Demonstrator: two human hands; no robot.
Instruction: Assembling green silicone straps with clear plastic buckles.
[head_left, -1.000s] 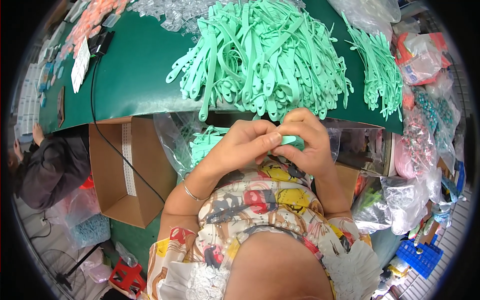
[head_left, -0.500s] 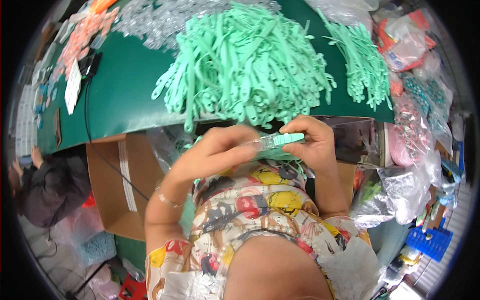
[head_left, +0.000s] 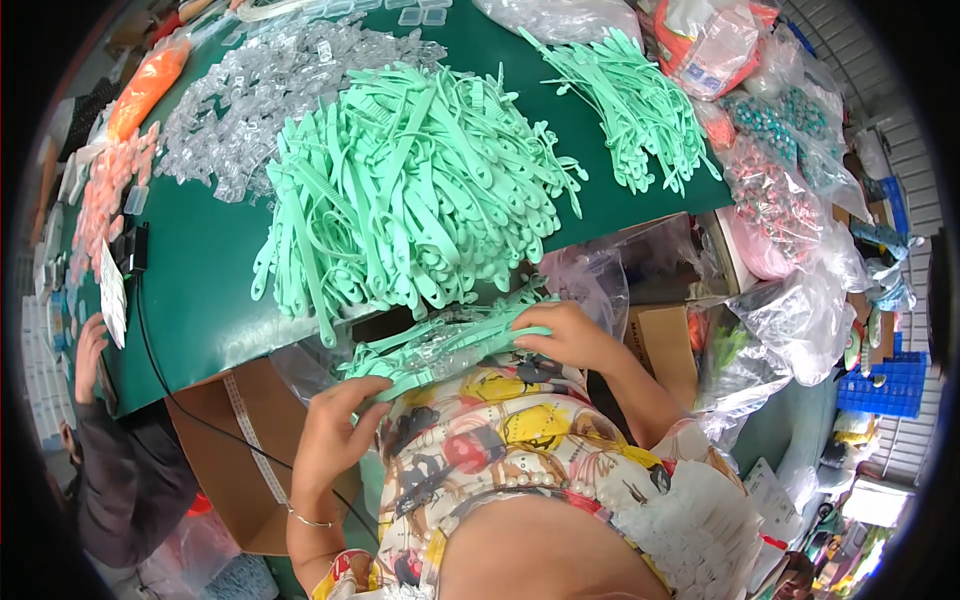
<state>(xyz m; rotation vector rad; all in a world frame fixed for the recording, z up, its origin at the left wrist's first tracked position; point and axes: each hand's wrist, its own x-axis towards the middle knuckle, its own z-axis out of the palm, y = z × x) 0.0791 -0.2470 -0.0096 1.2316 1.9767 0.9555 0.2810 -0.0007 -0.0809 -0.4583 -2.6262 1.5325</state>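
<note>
My left hand [head_left: 345, 420] is closed around the left end of a mint-green plastic strap [head_left: 425, 372], low in front of my body. At the other end, my right hand [head_left: 568, 338] pinches mint-green strap between thumb and fingers. Clear plastic pieces show among the straps between my hands. These lie over a loose bundle of green straps [head_left: 450, 325] just below the table edge. Beyond my hands, a large heap of mint-green ribbed straps [head_left: 410, 190] covers the front of the green table [head_left: 215, 270].
Behind the heap lie many clear plastic pieces [head_left: 245, 125]. A smaller strap pile [head_left: 635, 110] is at the right. An open cardboard box [head_left: 225, 470] stands below the table at left. Another person's hand [head_left: 90, 350] is at the far left. Filled plastic bags [head_left: 770, 200] crowd the right.
My hands have moved apart and lower, the left one down and left. The strap with a clear buckle, earlier held up between them, is now down at the bundle. The view has shifted.
</note>
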